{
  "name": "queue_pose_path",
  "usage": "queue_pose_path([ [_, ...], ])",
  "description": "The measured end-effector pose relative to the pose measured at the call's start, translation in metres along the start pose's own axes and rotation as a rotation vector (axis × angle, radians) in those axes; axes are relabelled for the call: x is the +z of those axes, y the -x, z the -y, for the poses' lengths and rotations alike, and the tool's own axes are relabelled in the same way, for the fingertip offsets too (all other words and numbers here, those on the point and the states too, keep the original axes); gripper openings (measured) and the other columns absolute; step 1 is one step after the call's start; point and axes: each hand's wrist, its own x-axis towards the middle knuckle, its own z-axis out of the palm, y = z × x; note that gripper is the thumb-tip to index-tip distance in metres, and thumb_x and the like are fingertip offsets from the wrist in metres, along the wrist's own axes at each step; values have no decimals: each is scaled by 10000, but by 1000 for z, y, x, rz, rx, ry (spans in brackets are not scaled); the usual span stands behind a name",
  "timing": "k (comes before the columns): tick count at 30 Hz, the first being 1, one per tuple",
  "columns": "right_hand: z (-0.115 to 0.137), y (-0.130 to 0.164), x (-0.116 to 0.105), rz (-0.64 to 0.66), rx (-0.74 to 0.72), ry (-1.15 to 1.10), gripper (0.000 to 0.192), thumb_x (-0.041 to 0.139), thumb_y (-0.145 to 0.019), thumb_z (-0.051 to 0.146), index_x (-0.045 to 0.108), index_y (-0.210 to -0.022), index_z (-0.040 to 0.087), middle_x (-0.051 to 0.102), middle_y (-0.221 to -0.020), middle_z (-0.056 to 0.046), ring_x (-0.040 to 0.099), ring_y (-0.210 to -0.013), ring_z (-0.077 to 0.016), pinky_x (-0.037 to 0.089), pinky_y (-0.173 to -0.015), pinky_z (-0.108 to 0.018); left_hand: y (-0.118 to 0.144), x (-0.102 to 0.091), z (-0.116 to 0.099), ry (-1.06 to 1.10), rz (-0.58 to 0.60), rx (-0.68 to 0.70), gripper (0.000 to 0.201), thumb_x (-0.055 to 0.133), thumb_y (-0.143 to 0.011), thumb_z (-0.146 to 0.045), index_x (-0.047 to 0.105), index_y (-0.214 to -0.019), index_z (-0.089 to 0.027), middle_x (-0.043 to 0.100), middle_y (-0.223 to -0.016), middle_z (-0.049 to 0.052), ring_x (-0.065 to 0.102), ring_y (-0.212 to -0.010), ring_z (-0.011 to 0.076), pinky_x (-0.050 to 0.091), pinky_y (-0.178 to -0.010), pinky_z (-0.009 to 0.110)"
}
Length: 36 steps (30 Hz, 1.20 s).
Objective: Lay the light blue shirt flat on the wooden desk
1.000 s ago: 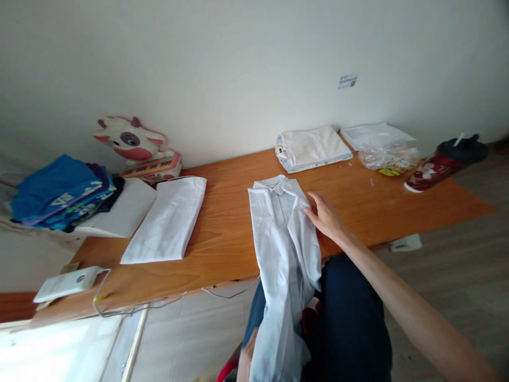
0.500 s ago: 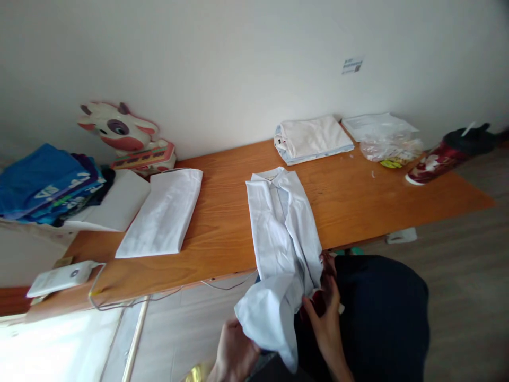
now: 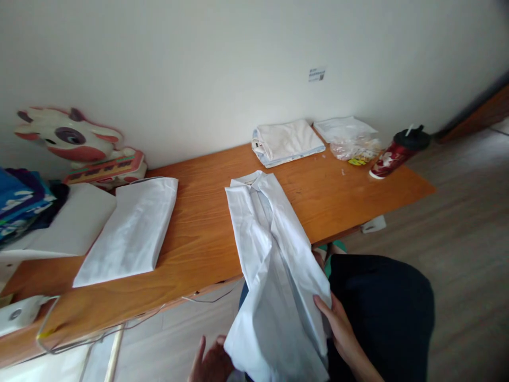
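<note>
A pale blue collared shirt (image 3: 270,249) lies folded lengthwise, collar on the wooden table (image 3: 199,233), its lower part hanging off the front edge over my lap. My right hand (image 3: 340,326) grips the shirt's right lower edge. My left hand (image 3: 210,363) is under the shirt's bottom left corner, fingers spread and partly hidden by the cloth.
A folded white garment (image 3: 129,233) and white sheet (image 3: 75,225) lie at left, near a cow toy (image 3: 67,138) and blue clothes (image 3: 18,204). At the back sit folded whites (image 3: 286,140), a plastic bag (image 3: 350,148) and a red tumbler (image 3: 397,154). A white device (image 3: 18,313) with cable sits front left.
My right hand left the shirt's upper part on the table and came down to its hanging end. Both hands now hold the lower part spread out. The view shifted right.
</note>
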Motion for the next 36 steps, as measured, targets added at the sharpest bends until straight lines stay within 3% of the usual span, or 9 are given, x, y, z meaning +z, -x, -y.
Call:
queue_pose_path([
  [4,5,21,17,171,-70,59,570,844,-784,681,828,-1115,217,826,-1125,-103,765,-1019,-345,632,-867,-432,-12,63,-25,-565,-13,331,596,798,-764,-753,796,-1100,-261,795,-1187,112,709,-1225,382,526,-1127,522],
  [9,38,29,9,335,-143,269,556,789,-818,735,793,-741,184,725,-729,-66,655,-710,-247,533,-620,-324,-19,111,-46,-1053,88,532,408,760,-877,-642,728,-926,-238,704,-822,39,682,-842,261,547,-867,374],
  [13,46,7,-27,167,-84,103,558,802,-806,735,824,-969,202,783,-888,-87,712,-776,-275,586,-667,-359,-1,96,-51,-716,111,546,389,695,-949,-595,700,-863,-216,691,-859,43,627,-814,215,514,-769,309],
  [16,27,-3,-42,49,-136,27,683,881,-757,655,723,-1301,273,773,-1242,-128,760,-1081,-338,631,-915,-445,12,75,-45,-430,30,419,373,747,-891,-616,728,-957,-249,733,-956,41,668,-837,223,543,-734,306],
  [20,-13,3,-18,145,-250,200,757,787,-870,587,523,-1528,322,601,-1566,-147,597,-1450,-359,502,-1192,-549,10,71,-31,-548,-59,251,523,819,-801,-664,781,-1113,-246,789,-1065,88,730,-982,307,599,-817,377],
  [23,-30,3,17,163,-457,495,944,842,-818,505,391,-1622,304,423,-1714,-158,435,-1578,-404,404,-1272,-621,7,77,-31,-701,-34,332,549,859,-737,-679,780,-977,-191,765,-900,84,702,-931,328,579,-801,384],
  [30,-30,-20,67,-45,-742,807,447,613,-981,323,515,-1415,279,477,-1641,-183,449,-1563,-362,463,-1242,-601,12,66,-42,-558,-30,477,585,813,-823,-651,419,-686,-241,424,-659,-44,425,-624,151,391,-578,258],
  [33,-30,-17,74,-81,-734,857,406,668,-966,380,570,-1350,294,459,-1657,-162,449,-1556,-378,492,-1216,-594,10,60,-35,-547,-152,546,589,854,-780,-671,449,-736,-245,462,-658,-55,452,-613,146,388,-574,246],
  [36,-26,-15,79,-130,-722,917,242,615,-1005,345,664,-1237,297,503,-1619,-142,456,-1546,-375,497,-1203,-598,8,63,-28,-548,-218,542,561,840,-772,-715,607,-1039,-280,545,-619,-72,494,-557,160,367,-524,242],
])
